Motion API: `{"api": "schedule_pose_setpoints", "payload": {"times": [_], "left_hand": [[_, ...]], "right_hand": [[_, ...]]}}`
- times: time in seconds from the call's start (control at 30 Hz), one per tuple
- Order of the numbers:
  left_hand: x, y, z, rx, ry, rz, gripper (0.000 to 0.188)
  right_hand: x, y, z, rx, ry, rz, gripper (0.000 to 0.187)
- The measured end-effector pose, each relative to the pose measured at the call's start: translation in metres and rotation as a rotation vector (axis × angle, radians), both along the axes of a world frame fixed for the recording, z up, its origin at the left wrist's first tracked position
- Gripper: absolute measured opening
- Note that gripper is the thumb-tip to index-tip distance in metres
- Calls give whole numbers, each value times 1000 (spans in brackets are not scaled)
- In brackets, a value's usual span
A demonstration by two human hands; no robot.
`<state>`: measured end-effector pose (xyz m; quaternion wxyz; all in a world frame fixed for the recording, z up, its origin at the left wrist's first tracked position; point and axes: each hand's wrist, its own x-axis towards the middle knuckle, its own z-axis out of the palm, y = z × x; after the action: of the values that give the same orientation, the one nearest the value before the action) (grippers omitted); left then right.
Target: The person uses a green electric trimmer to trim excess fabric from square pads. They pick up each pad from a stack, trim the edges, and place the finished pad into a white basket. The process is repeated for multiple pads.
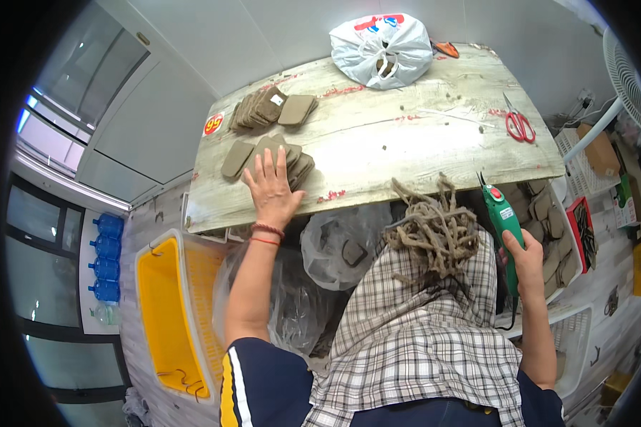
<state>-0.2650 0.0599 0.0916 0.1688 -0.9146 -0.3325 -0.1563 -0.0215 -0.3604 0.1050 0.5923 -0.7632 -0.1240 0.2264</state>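
Note:
My left hand [272, 188], fingers spread, lies over a loose group of flat grey-brown pads [300, 169] with rounded corners at the table's left front. Another leaning row of these pads [260, 108] sits just behind. In my right hand [525, 265] is a green handheld electric tool [502, 213] with a red button, a dark pointed tip and a cord; the tip points up at the table's front edge. A tangled bundle of grey-brown strips [438, 231] rests on the checked cloth [413, 313] over my lap.
On the table [363, 149] are a white plastic bag [381, 53] and red-handled scissors [520, 127]. A yellow-lined crate [167, 313] stands at left, beside clear plastic bags [278, 306]. More pads fill a white bin [559, 267] at right. A fan [630, 85] stands far right.

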Motion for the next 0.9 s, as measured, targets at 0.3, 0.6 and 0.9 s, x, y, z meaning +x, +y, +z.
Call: {"api": "schedule_pose_setpoints", "payload": {"times": [0.3, 0.6, 0.9], "left_hand": [[62, 77, -29, 140, -31, 295, 101], [72, 134, -12, 90, -61, 429, 109], [52, 131, 17, -107, -223, 286, 111]], "right_hand": [[85, 83, -14, -534, -464, 84, 53], [126, 155, -36, -696, -833, 145, 58], [139, 181, -67, -765, -1195, 161, 69]]}}
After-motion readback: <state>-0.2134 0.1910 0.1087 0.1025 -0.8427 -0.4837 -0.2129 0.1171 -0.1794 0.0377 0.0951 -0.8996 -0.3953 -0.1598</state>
